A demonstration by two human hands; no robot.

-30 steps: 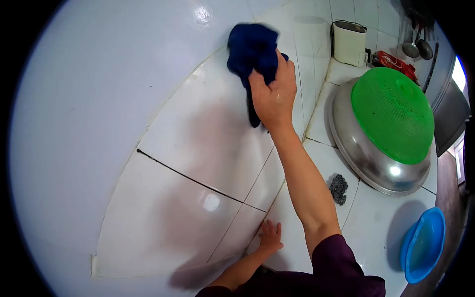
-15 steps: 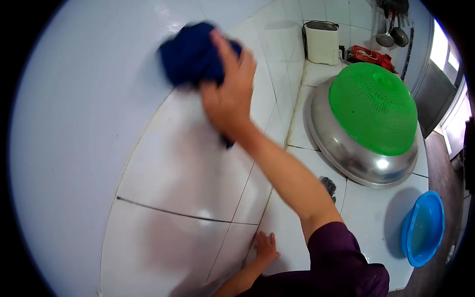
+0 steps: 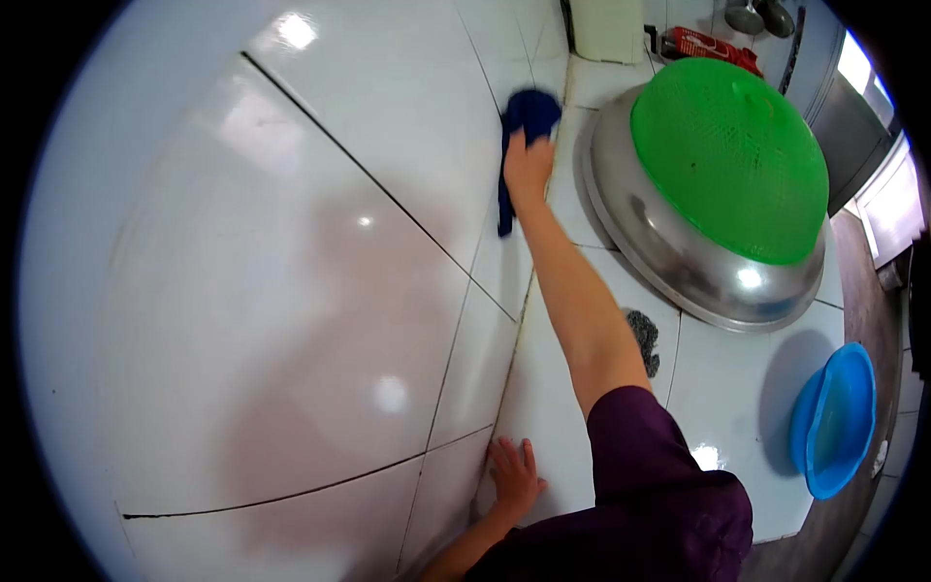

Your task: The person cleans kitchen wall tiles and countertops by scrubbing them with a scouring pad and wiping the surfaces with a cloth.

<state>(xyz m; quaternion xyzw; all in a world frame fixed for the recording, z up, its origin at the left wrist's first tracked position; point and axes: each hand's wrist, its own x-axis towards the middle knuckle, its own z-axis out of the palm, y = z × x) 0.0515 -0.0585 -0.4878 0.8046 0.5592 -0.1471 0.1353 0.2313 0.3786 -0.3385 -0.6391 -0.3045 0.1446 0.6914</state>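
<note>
My right hand (image 3: 529,173) grips a dark blue cloth (image 3: 532,113) and presses it to the white tiled wall (image 3: 320,291), low down near the seam with the counter. Part of the cloth hangs along the tiles beside the wrist. Down at the bottom, my left hand (image 3: 515,477) rests on the white tiled counter (image 3: 727,388) close to the wall's foot, its fingers spread and holding nothing. A grey scouring pad (image 3: 643,342) lies on the counter beside my right forearm.
A large upturned metal basin (image 3: 669,257) with a green plastic colander (image 3: 732,160) on top stands right of my arm. A blue basin (image 3: 836,422) with liquid sits at the counter's outer edge. Behind are a cream container (image 3: 607,29), a red item (image 3: 713,48) and hanging ladles (image 3: 761,15).
My right hand has moved the cloth from the upper wall down and to the right, near the counter seam. My left hand stays in place. The view has shifted slightly.
</note>
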